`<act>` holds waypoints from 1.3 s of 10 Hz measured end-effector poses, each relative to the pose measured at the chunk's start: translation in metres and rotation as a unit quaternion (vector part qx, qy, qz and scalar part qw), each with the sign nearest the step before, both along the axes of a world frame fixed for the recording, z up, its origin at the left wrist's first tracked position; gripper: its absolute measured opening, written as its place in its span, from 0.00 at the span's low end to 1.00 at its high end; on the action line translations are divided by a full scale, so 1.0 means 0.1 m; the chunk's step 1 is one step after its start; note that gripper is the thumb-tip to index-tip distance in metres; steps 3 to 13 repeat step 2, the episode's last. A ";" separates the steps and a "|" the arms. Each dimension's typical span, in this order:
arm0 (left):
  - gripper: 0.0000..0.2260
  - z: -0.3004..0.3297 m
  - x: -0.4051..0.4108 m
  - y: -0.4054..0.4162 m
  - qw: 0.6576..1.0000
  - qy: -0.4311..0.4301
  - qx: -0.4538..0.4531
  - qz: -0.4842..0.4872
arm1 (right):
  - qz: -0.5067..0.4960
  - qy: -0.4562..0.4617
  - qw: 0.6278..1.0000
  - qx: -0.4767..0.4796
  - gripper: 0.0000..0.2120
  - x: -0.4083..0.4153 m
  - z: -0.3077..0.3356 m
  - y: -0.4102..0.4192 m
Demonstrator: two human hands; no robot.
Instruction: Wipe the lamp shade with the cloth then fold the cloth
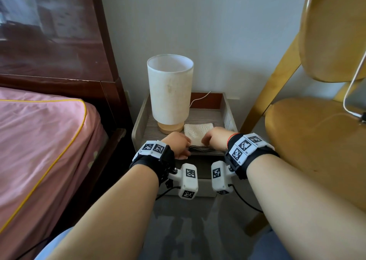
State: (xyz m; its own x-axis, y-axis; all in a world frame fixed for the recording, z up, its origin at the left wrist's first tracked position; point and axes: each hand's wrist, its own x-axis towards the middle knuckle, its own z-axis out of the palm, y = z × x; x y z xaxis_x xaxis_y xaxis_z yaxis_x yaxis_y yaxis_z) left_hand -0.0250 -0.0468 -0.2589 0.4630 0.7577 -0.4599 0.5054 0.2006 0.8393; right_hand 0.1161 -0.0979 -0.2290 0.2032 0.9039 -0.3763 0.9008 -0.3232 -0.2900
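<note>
Both hands, left hand and right hand, pinched the near edge of the cloth, apparently, which lay flat beside the lamp, stretching away from them.

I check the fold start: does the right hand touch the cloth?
Touching. The head view shows the right hand with curled fingers on the cloth near its front edge.

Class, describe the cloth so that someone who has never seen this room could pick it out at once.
Find the small bedside table between the pink bed and the yellow chair. On it stands a white lamp; the cloth lies flat just right of its wooden base. It is the only soft, textured white thing there, with a dark woven edge nearest both hands.
</note>
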 end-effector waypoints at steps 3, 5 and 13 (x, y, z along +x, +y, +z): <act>0.16 0.29 -0.17 -0.08 0.959 0.143 0.141 -0.200 | -0.036 -0.010 0.999 0.026 0.18 -0.03 0.03 -0.08; 0.16 0.29 -0.17 -0.08 0.959 0.143 0.141 -0.200 | -0.036 -0.010 0.999 0.026 0.18 -0.03 0.03 -0.08; 0.16 0.29 -0.17 -0.08 0.959 0.143 0.141 -0.200 | -0.036 -0.010 0.999 0.026 0.18 -0.03 0.03 -0.08</act>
